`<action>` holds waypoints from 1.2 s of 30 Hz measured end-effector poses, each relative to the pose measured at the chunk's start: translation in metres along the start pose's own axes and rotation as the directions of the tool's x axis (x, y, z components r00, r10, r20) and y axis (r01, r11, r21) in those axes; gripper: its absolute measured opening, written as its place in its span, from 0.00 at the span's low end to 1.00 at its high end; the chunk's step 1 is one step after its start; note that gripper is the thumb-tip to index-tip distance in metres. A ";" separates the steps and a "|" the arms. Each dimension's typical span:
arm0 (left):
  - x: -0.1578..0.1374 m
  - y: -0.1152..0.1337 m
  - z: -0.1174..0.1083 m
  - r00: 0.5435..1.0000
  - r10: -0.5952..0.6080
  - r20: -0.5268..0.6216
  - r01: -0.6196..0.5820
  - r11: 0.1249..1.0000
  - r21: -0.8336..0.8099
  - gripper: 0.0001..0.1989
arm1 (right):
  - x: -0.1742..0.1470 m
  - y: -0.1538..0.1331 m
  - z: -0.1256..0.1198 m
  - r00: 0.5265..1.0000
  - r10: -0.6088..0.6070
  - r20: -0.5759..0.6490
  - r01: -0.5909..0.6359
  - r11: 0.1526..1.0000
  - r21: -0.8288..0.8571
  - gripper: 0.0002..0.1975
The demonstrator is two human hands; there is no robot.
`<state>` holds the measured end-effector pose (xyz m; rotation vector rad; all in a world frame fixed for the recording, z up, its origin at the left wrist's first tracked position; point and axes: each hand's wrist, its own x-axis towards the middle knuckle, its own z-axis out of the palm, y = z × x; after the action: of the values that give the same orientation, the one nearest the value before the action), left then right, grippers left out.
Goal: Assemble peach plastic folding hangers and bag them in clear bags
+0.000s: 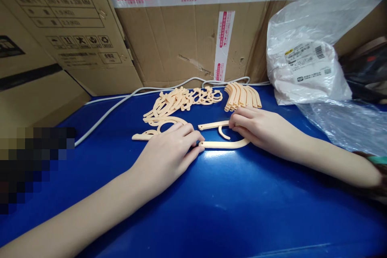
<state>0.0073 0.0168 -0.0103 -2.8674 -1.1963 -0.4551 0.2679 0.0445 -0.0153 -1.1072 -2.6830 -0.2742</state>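
Note:
My left hand [172,147] reaches in from the lower left. Its thumb and index finger close on the holed end of a curved cream plastic hanger arm [222,144] lying on the blue table. My right hand [252,125] is closed on another cream hanger arm [211,125], just behind the first; its fingers hide the far end. A small curved hook [223,133] shows below that second arm. The first arm's bent end runs up to the right palm. Several loose cream pieces [142,136] lie beside and partly behind my left hand.
Behind my hands lie a heap of cream hook-shaped pieces [175,100] and a stack of curved arms [242,96]. A white cable [117,107] crosses behind them. Cardboard boxes [181,32] wall the back and left. A clear plastic bag [305,68] stands at the right.

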 end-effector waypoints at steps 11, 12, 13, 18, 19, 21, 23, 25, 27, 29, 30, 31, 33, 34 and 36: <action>0.001 0.001 0.001 0.997 0.056 0.047 -0.059 0.996 0.063 0.11 | -0.001 -0.003 0.002 1.000 -0.017 0.003 0.017 0.995 -0.093 0.10; 0.001 0.001 0.001 0.997 0.059 0.047 -0.062 0.996 0.067 0.11 | -0.001 -0.003 0.002 1.000 -0.023 0.009 0.024 0.994 -0.104 0.10; 0.001 0.001 0.001 0.997 0.061 0.045 -0.064 0.996 0.069 0.11 | -0.001 -0.002 0.002 0.999 -0.029 0.017 0.031 0.993 -0.112 0.10; 0.000 0.001 0.000 0.997 0.068 0.034 -0.070 0.996 0.058 0.12 | -0.002 0.000 0.002 0.998 -0.048 0.036 0.053 0.988 -0.142 0.09; -0.001 0.001 0.000 0.997 0.070 0.025 -0.071 0.996 0.056 0.12 | -0.002 0.000 0.002 0.998 -0.053 0.034 0.057 0.987 -0.147 0.09; -0.001 0.001 0.000 0.997 0.075 0.000 -0.075 0.996 0.052 0.11 | -0.002 0.001 0.003 0.997 -0.067 0.025 0.070 0.986 -0.151 0.09; -0.001 0.001 0.000 0.997 0.078 -0.018 -0.077 0.996 0.052 0.11 | -0.002 0.001 0.003 0.997 -0.077 0.021 0.080 0.986 -0.148 0.10; -0.001 0.000 0.000 0.996 0.083 -0.024 -0.081 0.995 0.058 0.11 | -0.002 0.001 0.002 0.996 -0.080 0.029 0.084 0.985 -0.148 0.10; 0.000 0.000 -0.001 0.996 0.083 -0.028 -0.081 0.995 0.064 0.11 | -0.002 0.001 0.002 0.995 -0.084 0.045 0.089 0.985 -0.150 0.10; 0.000 0.000 -0.001 0.996 0.084 -0.036 -0.081 0.995 0.062 0.11 | -0.002 0.001 0.001 0.994 -0.092 0.058 0.100 0.983 -0.151 0.09; 0.001 0.000 -0.001 0.996 0.083 -0.039 -0.080 0.995 0.060 0.11 | -0.003 0.001 0.000 0.993 -0.098 0.060 0.106 0.983 -0.148 0.09; 0.001 0.000 -0.001 0.996 0.082 -0.039 -0.079 0.995 0.056 0.11 | -0.003 0.001 0.000 0.993 -0.104 0.061 0.112 0.983 -0.144 0.08; 0.001 0.000 0.000 0.997 0.076 -0.028 -0.074 0.996 0.044 0.11 | -0.003 0.002 0.000 0.992 -0.115 0.056 0.121 0.983 -0.136 0.08; 0.001 0.000 0.000 0.997 0.070 -0.018 -0.070 0.997 0.037 0.11 | -0.003 0.002 0.000 0.991 -0.119 0.054 0.125 0.983 -0.134 0.09; 0.000 0.002 -0.001 0.998 0.067 0.004 -0.067 0.998 0.020 0.11 | -0.003 0.001 0.000 0.991 -0.121 0.053 0.127 0.983 -0.131 0.09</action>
<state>0.0085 0.0159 -0.0092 -2.8817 -1.0942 -0.4339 0.2712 0.0433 -0.0163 -0.9938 -2.8146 -0.4631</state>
